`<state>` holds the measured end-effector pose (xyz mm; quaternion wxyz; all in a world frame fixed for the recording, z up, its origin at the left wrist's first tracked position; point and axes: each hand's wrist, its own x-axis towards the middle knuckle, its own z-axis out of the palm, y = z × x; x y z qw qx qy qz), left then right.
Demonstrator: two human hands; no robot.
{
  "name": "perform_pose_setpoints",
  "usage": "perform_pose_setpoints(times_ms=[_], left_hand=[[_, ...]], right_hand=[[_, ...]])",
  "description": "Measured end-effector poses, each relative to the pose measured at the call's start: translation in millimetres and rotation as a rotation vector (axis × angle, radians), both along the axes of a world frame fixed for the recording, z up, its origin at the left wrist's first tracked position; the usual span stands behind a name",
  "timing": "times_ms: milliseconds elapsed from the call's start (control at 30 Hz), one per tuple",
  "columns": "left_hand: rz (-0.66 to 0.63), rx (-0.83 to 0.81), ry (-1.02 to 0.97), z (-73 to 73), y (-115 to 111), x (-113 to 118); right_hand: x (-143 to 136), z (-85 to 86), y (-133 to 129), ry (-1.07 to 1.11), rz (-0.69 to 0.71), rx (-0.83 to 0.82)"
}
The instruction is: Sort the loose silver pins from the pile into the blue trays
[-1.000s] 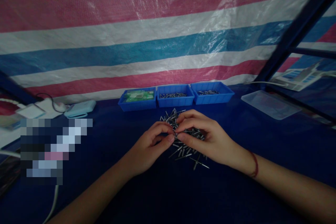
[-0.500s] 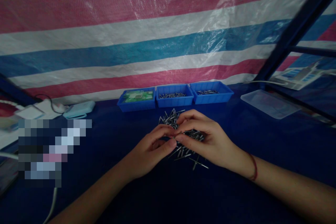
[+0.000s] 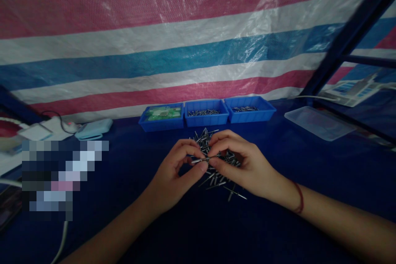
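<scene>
A slim metal blind rivet [image 3: 198, 160] lies level between my two hands above the pile. My right hand [image 3: 244, 161] pinches its thinner end between thumb and forefinger. My left hand [image 3: 176, 173] has thumb and forefinger closed about its thicker end. Right beneath my fingers is a loose pile of similar blind rivets [image 3: 216, 179], partly covered by my right hand. A couple of rivets [image 3: 236, 192] lie at the pile's near edge.
Behind the pile stand three blue bins: one with green-and-clear packets [image 3: 162, 123], a middle one [image 3: 206, 120] and a right one [image 3: 252, 115] with metal pieces. A translucent lid [image 3: 318, 123] lies right. Chargers, a light-blue case [image 3: 94, 128] and a cable [image 3: 63, 235] are left.
My left fingers have lifted and spread a little, so the rivet between my hands now shows. My right hand has hardly moved.
</scene>
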<state>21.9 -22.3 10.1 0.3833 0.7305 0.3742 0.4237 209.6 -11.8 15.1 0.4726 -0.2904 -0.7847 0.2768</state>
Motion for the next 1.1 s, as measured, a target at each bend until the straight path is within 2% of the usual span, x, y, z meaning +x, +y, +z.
perform_pose_setpoints(times_ms=[233,433,500,600,700,800,933,1000,1100], left_hand=[[0.1,0.226,0.078,-0.7,-4,-1],[0.138,0.252,0.128,1.2,-6,-1],[0.145,0.228,0.142,0.1,-4,-1],[0.15,0.193,0.139,-2.1,-1,-1],[0.145,0.202,0.154,-3.4,0,-1],[0.128,0.234,0.187,-3.2,-1,-1],[0.098,0.244,0.251,-1.7,1,-4],[0.064,0.247,0.323,-0.7,5,-8],[-0.003,0.266,0.476,0.4,13,-17]], right_hand=[[-1,-3.1,0,-0.018,0.043,-0.02],[-3,-1.7,-2,-0.06,0.096,-0.052],[-1,0.6,3,-0.068,0.071,-0.035],[16,7.0,20,-0.075,-0.146,0.068],[49,13.6,50,-0.152,-0.524,0.232],[86,11.4,80,-0.297,-0.887,0.353],[116,-6.2,104,-0.551,-1.009,0.292],[119,-13.0,107,-0.594,-1.019,0.244],[114,-13.6,104,-0.586,-0.968,0.238]])
